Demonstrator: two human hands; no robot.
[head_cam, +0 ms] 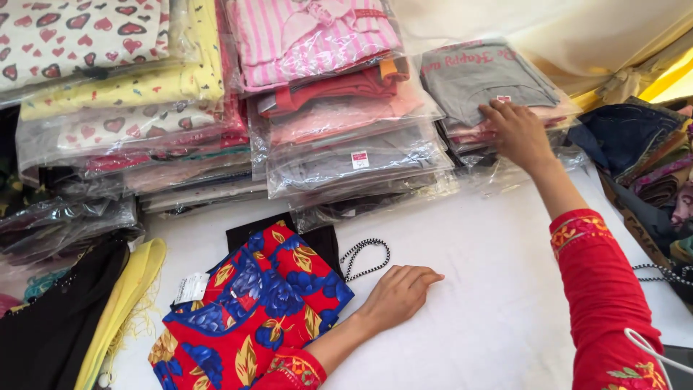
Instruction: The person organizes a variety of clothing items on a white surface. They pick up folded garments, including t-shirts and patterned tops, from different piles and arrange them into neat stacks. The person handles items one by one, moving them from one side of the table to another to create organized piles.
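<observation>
While left hand (398, 292) rests flat, empty, on white cloth (476, 289) — right hand (516, 133) presses open fingers on grey packed garment (484, 76); step: selecting from stack; next needs pinch on bag edge.

Stacks of bagged garments (346, 137) line the far side of the table (476, 289). A folded garment (253, 310) lies near left, a cord (366, 258) just right of it.

We've got a grey folded top in a clear plastic bag (480, 76) on the far right stack, lying flat, and a red-and-blue floral garment (253, 310) folded flat near left, white tag attached.
</observation>
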